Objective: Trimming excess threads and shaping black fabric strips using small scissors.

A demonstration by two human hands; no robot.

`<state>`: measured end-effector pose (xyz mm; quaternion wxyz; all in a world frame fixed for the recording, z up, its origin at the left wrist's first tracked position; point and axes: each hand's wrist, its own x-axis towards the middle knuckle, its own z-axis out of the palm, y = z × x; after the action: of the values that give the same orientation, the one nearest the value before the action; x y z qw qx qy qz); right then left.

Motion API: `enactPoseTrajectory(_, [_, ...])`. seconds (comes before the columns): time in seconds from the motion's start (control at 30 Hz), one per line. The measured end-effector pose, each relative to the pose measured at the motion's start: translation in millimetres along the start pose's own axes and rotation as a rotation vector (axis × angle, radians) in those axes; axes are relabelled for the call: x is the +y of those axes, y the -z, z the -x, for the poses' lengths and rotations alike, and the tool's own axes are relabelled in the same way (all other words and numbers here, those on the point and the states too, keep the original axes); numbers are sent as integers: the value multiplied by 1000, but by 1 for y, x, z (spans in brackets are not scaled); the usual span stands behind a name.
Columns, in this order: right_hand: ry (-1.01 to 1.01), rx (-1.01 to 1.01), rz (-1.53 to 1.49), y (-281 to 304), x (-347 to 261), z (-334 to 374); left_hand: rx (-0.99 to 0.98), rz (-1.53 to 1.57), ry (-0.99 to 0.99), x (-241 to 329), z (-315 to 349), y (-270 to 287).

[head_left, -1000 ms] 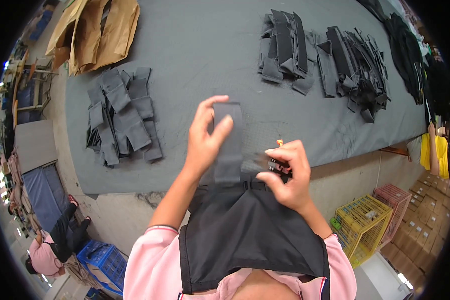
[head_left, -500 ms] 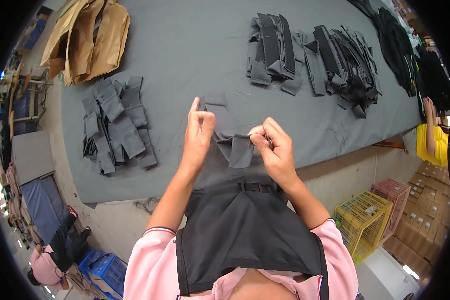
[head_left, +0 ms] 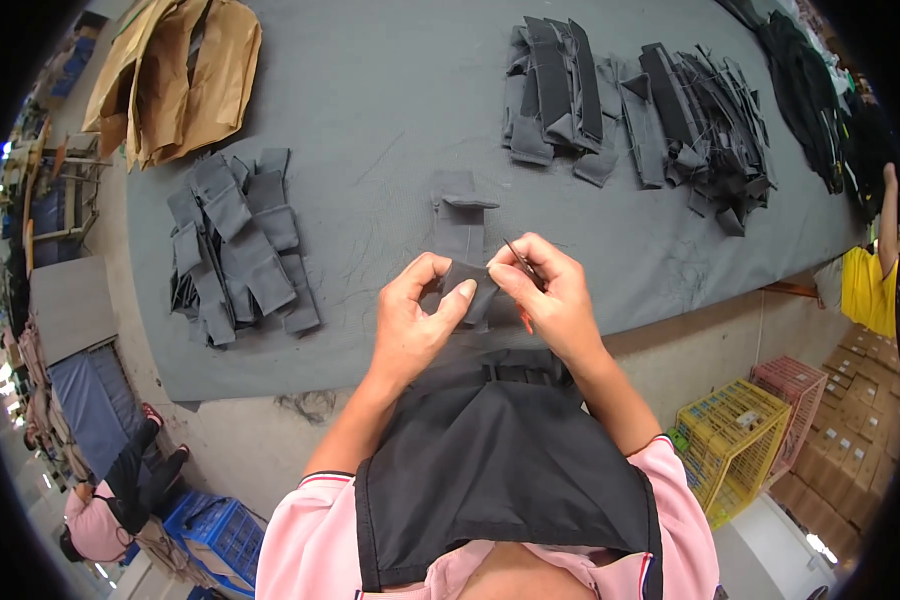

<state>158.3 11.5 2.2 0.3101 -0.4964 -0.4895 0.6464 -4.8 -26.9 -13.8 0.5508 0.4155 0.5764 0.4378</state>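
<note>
A dark grey fabric strip [head_left: 458, 238] lies lengthwise before me on the table, its far end folded over. My left hand [head_left: 406, 318] is closed on the strip's near end, thumb on top and fingers beneath. Close on its right, my right hand [head_left: 562, 305] has thumb and forefinger pinched together at the strip's corner. In that same hand sits a slim pointed tool [head_left: 521, 262], apparently thread snips, with a dark tip and a red part below the fingers. Whether a thread is between the fingertips is too small to tell.
Similar grey strips form a pile [head_left: 232, 245] at left. More strips lie in a stack [head_left: 560, 95] and a tangled heap [head_left: 715, 130] at far right. A brown paper bag [head_left: 185, 85] stands far left. Below the table's right edge are yellow [head_left: 732, 440] and red crates [head_left: 792, 395].
My left hand has come down and right, from a raised finger beside the strip to a grip on its near end. The strip now lies straighter, and the snips show in my right hand.
</note>
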Motion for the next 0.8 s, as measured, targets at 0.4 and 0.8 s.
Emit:
enactPoseTrajectory(0.4, [798, 410, 856, 11, 10, 25, 26, 268, 100, 16, -3, -8])
enactPoseTrajectory(0.8, [869, 423, 831, 9, 12, 21, -3, 300, 156, 19, -1, -8])
